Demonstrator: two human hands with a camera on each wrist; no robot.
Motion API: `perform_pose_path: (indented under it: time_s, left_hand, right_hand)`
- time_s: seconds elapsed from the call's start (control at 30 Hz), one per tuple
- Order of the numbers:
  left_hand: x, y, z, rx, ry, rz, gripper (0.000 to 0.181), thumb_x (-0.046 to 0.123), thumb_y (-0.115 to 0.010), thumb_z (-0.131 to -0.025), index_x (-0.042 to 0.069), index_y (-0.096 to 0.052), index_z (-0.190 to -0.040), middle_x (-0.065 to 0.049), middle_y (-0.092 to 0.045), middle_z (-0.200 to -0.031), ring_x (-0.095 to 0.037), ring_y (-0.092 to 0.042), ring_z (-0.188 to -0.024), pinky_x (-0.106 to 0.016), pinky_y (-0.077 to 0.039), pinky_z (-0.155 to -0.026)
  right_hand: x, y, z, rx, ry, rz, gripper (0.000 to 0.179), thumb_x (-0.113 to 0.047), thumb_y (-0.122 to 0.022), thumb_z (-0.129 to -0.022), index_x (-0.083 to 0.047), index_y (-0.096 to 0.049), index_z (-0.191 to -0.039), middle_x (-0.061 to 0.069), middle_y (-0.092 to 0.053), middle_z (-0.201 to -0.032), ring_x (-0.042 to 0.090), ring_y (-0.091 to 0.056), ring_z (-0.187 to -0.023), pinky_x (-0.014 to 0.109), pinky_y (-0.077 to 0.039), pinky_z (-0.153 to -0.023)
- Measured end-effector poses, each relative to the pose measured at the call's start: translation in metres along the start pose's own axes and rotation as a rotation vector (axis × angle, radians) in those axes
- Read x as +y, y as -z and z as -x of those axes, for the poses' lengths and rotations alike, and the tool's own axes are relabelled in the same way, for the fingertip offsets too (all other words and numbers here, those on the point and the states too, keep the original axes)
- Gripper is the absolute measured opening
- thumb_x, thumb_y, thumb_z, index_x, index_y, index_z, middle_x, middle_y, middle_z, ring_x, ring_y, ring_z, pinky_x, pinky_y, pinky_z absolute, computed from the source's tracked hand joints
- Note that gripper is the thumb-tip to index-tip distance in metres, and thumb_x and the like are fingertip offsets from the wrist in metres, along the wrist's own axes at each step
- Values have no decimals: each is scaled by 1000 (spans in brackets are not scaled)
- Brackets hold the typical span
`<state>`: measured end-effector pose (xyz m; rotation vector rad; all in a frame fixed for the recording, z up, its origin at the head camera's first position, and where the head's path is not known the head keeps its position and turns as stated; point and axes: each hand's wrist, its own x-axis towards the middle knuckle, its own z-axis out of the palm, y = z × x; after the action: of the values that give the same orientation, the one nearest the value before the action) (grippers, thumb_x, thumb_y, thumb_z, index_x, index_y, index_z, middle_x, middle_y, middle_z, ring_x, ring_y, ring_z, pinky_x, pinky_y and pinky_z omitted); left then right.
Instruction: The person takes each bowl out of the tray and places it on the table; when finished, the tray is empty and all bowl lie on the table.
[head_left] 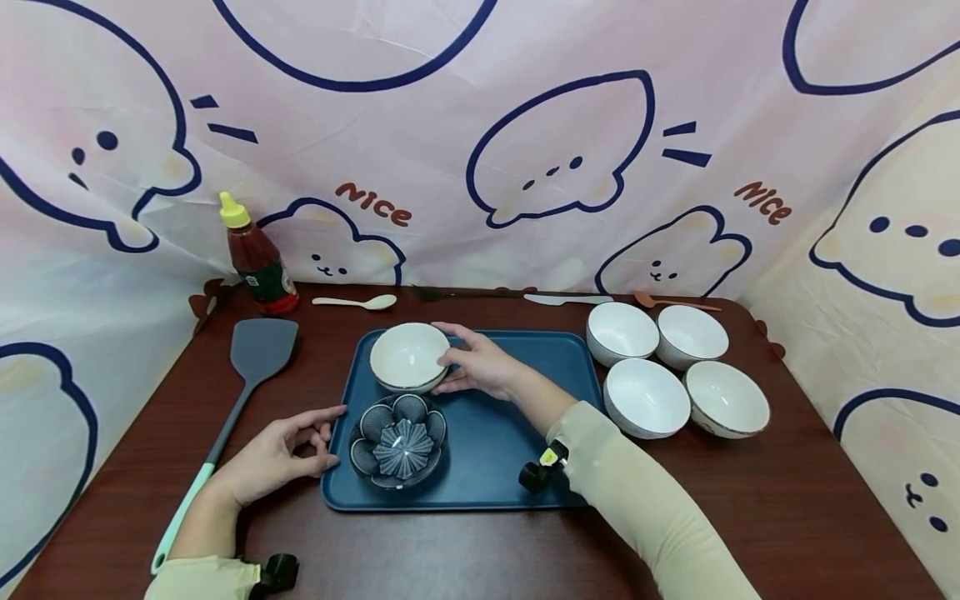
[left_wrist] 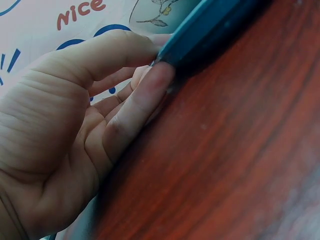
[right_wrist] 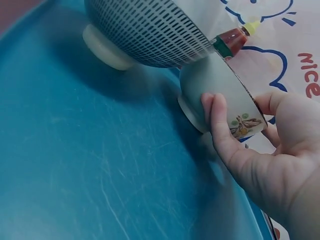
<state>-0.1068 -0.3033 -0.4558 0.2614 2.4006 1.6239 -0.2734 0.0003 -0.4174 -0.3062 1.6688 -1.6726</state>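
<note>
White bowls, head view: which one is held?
The white bowl at the far left corner of the blue tray, beyond the dark petal-patterned bowl: the right hand grips its side. The other four stand right of the tray, untouched.

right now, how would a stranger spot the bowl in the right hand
On the brown table, find the blue tray, then its far left corner. There the right hand holds the white bowl, just beyond a dark petal-patterned bowl. Its pale inside sets it apart from that one, its place over the tray from the four white bowls on the right.
</note>
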Motion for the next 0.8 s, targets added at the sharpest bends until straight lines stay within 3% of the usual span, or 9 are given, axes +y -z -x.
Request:
perform_pose_path:
  time_s: [0.2,0.8]
  left_hand:
    - [-2,0,-1,11,2,-22,63,12,-76,-87,5,-49,-143,-14,-53,-98,-11,-60,-83,-26,-52,-67]
    - [0,-1,-1,-3,-32,-11,62,10,-75,-88,2,-47,-143,-15,-52,-98,-11,-60,-83,-26,-54,-66]
  right_hand:
    - [-5,7,8,18,27,-13,63,-7,-55,-97,-35,-39,-151,23,-39,-147,31,-73,-85,34,-60,-75]
    - [-23,26,61,77,57,6,61,-9,-57,-96,-37,-43,-148,25,-47,-138,31,-74,-83,33,-60,-74]
